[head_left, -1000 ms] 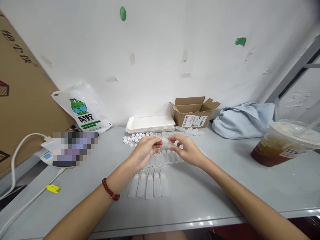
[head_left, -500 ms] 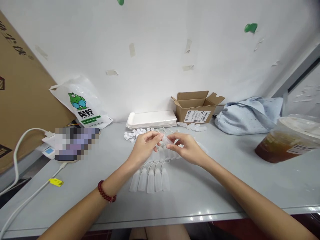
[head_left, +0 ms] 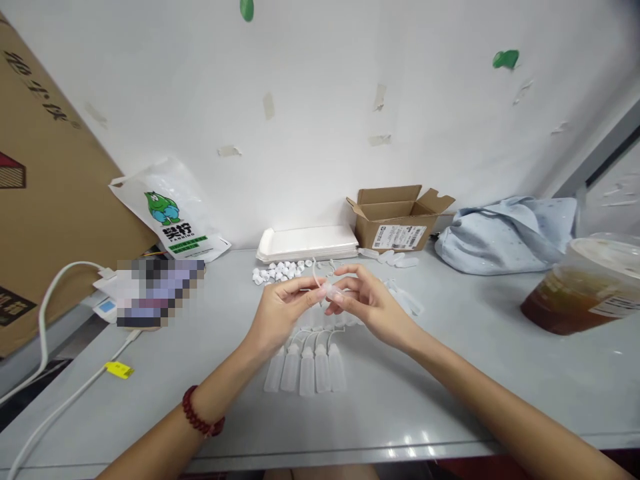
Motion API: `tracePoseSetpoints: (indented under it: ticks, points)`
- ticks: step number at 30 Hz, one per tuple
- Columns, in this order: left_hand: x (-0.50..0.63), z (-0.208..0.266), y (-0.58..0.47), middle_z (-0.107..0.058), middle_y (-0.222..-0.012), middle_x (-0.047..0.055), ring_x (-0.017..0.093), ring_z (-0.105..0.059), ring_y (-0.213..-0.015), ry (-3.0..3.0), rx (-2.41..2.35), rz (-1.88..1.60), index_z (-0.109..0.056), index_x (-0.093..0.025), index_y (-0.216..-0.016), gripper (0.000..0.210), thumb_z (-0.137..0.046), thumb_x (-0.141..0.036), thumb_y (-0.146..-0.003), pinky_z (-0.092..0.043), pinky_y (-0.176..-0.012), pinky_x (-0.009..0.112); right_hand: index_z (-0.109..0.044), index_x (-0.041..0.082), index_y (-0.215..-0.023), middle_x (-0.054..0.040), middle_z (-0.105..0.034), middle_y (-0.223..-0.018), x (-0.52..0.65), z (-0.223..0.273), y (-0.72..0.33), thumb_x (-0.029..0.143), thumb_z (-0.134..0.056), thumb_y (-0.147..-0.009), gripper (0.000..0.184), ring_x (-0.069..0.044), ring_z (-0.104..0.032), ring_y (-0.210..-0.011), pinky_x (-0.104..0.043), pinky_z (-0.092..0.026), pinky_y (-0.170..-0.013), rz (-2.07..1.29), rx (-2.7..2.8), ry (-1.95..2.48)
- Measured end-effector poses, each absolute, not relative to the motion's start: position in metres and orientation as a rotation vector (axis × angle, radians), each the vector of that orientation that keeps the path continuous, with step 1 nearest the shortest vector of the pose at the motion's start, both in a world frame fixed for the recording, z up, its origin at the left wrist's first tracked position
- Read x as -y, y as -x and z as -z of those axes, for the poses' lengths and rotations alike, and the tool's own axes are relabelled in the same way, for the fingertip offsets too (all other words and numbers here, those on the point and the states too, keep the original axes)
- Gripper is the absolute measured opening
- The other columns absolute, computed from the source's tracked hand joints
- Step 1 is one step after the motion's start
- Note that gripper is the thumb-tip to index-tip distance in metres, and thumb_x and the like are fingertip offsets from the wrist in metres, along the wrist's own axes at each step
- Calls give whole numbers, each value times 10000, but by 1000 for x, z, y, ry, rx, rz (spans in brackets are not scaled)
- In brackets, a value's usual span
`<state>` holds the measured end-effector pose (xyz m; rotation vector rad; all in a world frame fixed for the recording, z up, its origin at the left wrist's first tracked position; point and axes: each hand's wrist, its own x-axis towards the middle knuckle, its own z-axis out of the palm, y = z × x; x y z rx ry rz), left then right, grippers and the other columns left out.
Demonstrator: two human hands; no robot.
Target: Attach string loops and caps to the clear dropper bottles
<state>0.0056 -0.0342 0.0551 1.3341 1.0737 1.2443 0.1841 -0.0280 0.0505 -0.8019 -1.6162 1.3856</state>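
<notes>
I see a brown cardboard box point(head_left: 60, 193), then a glossy grey tabletop point(head_left: 400, 407) against a white wall point(head_left: 310, 173) — above it my left hand point(head_left: 280, 313) and right hand point(head_left: 379, 308), both grips pinching one translucent plastic bottle point(head_left: 332, 291) — and, rightmost, a clear lidded cup point(head_left: 570, 293).

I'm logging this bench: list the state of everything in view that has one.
Left hand, fingertips closed on translucent bottle
Right hand, fingertips closed on the same bottle
Front five bottles, lying side by side
White caps, loose, gathered together
Small carton, top open
Drink cup, partly full
Blue cloth, bunched
Plastic bag, propped up
Pixelated item, cannot tell
</notes>
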Motion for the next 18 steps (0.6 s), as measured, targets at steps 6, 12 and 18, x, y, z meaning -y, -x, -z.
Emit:
tracePoseSetpoints:
  ticks: [6,12,18]
  points:
    - [21,-50,-14,-738,-947,44,178,-632,-894,-1267,-921,-1234,-759,-223,-899,187,-744,-300,-729,-479,-813,313,-413,256,-1142,-13,-627,-919,30,-49,-177,383,-585,-856,357,-171,-670,-809,-372,-518,-789,-1177,1596,810]
    - [29,-53,-12,-717,-818,23,171,-631,-800,-1500,-1096,-1157,-746,-204,-861,165,-628,-314,-830,-480,-749,297,-547,211,-1043,-44,-671,-946,29,-47,-175,308,-573,-864,206,-182,-668,-857,-390,-512,-833,-1172,1619,907]
    - [42,-48,-15,-674,-1032,82,239,-588,-981,-2217,-1423,-1422,-648,-183,-1087,255,-573,-202,-844,-479,-852,404,-547,197,-959,-34,-670,-884,30,-46,-167,263,-633,-799,193,-159,-666,-809,-364,-520,-813,-1258,1402,969]
